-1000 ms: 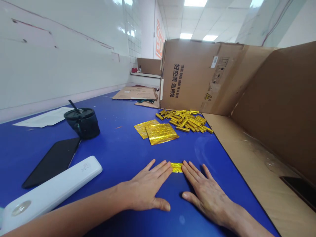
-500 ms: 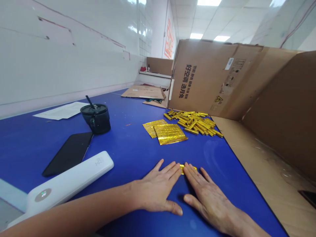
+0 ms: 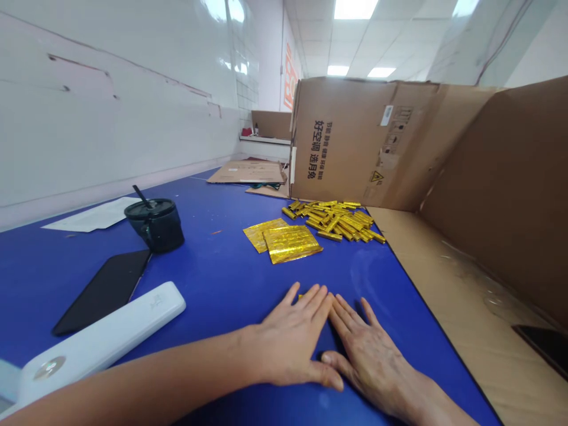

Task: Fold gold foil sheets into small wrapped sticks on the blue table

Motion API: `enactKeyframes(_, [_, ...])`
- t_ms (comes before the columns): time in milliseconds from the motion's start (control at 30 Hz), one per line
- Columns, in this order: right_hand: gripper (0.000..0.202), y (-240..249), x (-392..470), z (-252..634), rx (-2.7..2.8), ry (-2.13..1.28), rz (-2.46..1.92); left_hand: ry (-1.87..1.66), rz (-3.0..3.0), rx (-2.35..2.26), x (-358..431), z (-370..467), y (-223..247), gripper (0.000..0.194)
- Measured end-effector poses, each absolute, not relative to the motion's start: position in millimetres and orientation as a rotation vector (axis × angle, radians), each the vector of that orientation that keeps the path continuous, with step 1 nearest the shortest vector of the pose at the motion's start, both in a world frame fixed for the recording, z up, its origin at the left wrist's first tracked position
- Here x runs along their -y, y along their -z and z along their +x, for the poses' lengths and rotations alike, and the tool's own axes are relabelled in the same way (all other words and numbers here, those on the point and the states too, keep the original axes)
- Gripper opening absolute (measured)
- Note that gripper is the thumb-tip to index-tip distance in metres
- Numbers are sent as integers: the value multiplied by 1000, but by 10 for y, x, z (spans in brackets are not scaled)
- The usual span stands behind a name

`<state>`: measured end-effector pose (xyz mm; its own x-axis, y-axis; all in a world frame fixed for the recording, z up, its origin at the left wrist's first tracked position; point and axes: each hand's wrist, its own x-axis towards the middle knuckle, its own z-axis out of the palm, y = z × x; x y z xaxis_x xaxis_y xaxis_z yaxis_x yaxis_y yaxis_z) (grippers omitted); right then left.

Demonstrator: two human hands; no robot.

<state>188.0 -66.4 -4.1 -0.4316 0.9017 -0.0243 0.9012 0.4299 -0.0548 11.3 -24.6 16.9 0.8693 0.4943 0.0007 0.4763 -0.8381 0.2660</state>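
My left hand (image 3: 295, 346) lies flat, palm down, over a small gold foil piece (image 3: 300, 296). Only a sliver of that foil shows, between the thumb-side finger and the others; the rest is covered. Close on the right, my right hand (image 3: 375, 358) also rests flat with fingers stretched out. The fingertips of both hands meet or nearly meet, and the thumbs are close together. Beyond them lie two flat gold foil sheets (image 3: 293, 244), one overlapping the other. Farther right sits a pile of gold foil rolls (image 3: 341, 222).
On the blue table (image 3: 213, 260) at left are a white handheld device (image 3: 106, 331), a black phone-like slab (image 3: 104, 290), a dark lidded mug (image 3: 155, 225) with a straw, and white paper (image 3: 95, 216). A large cardboard box (image 3: 350, 142) stands along the back and right.
My hands have come closer together, and the left one now covers most of the gold piece that showed between them. The camera view has shifted somewhat to the right.
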Motion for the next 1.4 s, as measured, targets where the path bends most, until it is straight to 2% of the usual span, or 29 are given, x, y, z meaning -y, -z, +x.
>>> enactKeyframes(167, [67, 46, 657, 1879, 2660, -111, -1657, -91, 2720, -666, 225, 311, -3, 99])
enactKeyframes(567, [68, 30, 694, 1920, 2594, -179, -1683, -3, 2778, -750, 136, -284, 11, 82])
enactKeyframes(767, [67, -76, 669, 1858, 2595, -307, -1736, -65, 2779, -746, 152, -274, 57, 88])
enactKeyframes(933, [73, -76, 618, 1564, 2658, -345, -1561, -122, 2761, -733, 157, -269, 76, 89])
enactKeyframes(1200, [64, 24, 646, 1863, 2673, -234, -1629, -108, 2734, -737, 160, -280, 53, 90])
enactKeyframes(1400, [65, 21, 668, 1901, 2638, -174, -1650, -32, 2755, -780, 166, -267, -14, 89])
